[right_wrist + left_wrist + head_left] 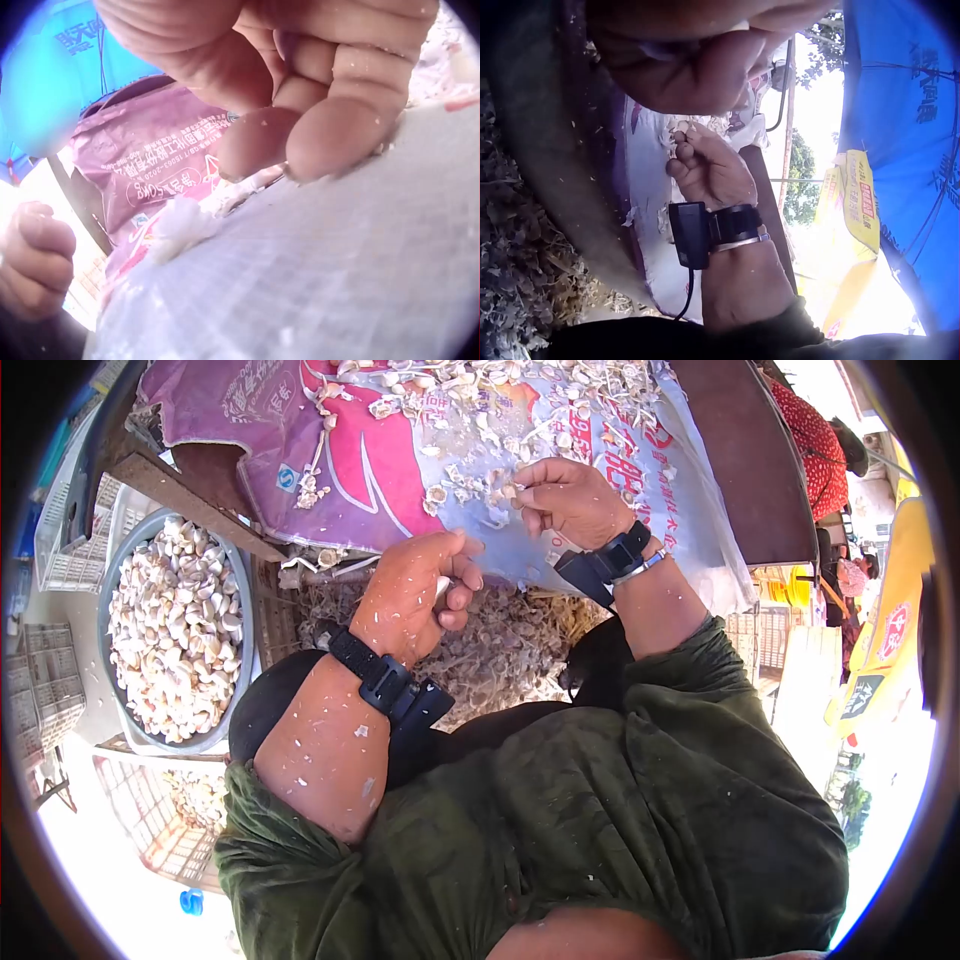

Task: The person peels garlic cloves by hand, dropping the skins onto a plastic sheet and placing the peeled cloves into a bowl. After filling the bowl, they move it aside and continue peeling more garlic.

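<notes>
My left hand [400,600] is held over the near edge of a printed plastic sack [395,490], its fingers curled around a white garlic clove [442,587]. In the left wrist view its fingers loom dark and close at the top. My right hand [580,505] is low over the sack, thumb and forefinger pinching a pale piece of garlic [507,491]. In the right wrist view its other fingertips [330,142] are bent down close to the sack's surface. A blurred whitish scrap [180,229] lies beyond them.
Loose garlic and skins [480,380] spread over the sack's far part. At left, a grey basin [245,650] holds many cloves, with plastic crates [150,815] around it. Peelings [500,650] heap below the sack's near edge. A wooden bar [190,505] runs beside the basin.
</notes>
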Tool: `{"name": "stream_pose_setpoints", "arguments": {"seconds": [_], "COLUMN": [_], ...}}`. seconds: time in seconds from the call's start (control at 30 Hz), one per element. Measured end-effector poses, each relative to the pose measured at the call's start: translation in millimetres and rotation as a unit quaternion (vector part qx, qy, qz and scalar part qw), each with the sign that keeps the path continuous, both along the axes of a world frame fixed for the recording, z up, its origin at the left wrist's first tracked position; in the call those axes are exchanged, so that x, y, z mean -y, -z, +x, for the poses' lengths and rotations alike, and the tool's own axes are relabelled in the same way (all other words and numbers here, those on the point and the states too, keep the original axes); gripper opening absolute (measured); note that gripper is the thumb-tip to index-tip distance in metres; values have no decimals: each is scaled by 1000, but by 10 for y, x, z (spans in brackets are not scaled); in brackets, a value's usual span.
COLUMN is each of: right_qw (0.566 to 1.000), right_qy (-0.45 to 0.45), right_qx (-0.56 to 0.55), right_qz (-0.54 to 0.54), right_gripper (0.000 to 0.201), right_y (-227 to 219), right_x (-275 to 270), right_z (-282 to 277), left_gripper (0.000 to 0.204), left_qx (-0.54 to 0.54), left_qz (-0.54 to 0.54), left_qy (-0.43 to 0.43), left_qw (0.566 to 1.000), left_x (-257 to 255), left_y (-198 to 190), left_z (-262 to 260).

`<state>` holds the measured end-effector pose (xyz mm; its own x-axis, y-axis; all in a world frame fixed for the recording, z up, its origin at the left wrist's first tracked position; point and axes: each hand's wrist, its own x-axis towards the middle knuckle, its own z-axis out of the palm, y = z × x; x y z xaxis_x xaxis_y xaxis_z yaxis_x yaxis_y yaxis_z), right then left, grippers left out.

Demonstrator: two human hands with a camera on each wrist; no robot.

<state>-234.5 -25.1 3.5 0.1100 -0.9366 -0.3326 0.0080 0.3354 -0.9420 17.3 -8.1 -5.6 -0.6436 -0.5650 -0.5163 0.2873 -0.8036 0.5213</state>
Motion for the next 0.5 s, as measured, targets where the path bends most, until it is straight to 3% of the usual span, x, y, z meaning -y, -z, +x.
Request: {"name": "stream_pose_setpoints", "arguments": {"seconds": [0.13, 0.27, 0.33, 0.4, 0.43, 0.47, 0.5], "right_qw": [992, 997, 998, 973, 973, 942, 896], "right_qy": [-54, -68, -69, -105, -104, -108, -111], "right_qx": [113, 44, -8, -195, -196, -279, -357], "right_qz": [21, 21, 1, -62, -62, -152, -239], "right_gripper": [19, 19, 16, 9, 9, 8, 9], "right_y": [-72, -264, -343, -351, -356, -353, -345], "right_x": [-293, -539, -616, -666, -692, -712, -736], "right_z": [170, 386, 493, 572, 589, 606, 626], "left_gripper": [27, 16, 14, 16, 16, 16, 14], "left_qx": [-18, -47, -36, 27, 30, 29, 93], "left_qz": [38, -2, -9, -64, -46, -47, -125], "left_qy": [12, 23, 20, 58, 43, 44, 56], "left_qw": [999, 999, 999, 996, 998, 998, 986], "left_x": [53, 25, -18, -58, -102, -123, -142], "left_y": [13, 5, -31, -46, -76, -80, -76], "left_z": [-126, -159, -164, -162, -157, -164, -168]}}
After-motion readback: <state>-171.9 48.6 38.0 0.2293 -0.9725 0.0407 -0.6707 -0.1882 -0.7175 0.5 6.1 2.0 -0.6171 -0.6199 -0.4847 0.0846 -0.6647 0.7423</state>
